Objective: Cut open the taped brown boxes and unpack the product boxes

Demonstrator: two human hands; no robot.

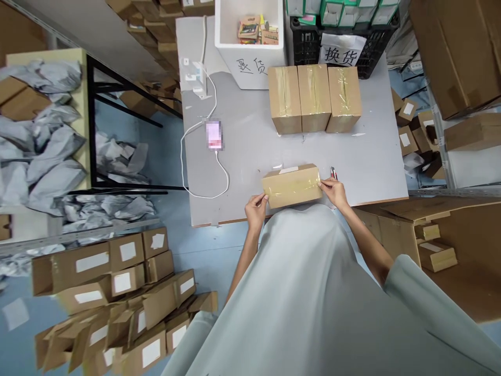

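A brown cardboard box (293, 187), sealed with clear tape, is at the front edge of the table, close to my body. My left hand (256, 210) grips its left end, thumb and fingers pinched at the corner. At the opposite end, my right hand (333, 191) pinches the right edge, where shiny tape shows. Part of a white label is visible on the box's far side. Just beyond my right fingers lies a small red and black tool (333, 173), perhaps a cutter, partly covered by the hand.
Three taped boxes (315, 99) stand side by side farther back. Behind them are a white bin (250, 68) and a black crate (305, 44). A white cable (182, 156) loops across the table's left. A large open carton (391, 222) stands right; stacked boxes (129, 282) fill the lower left.
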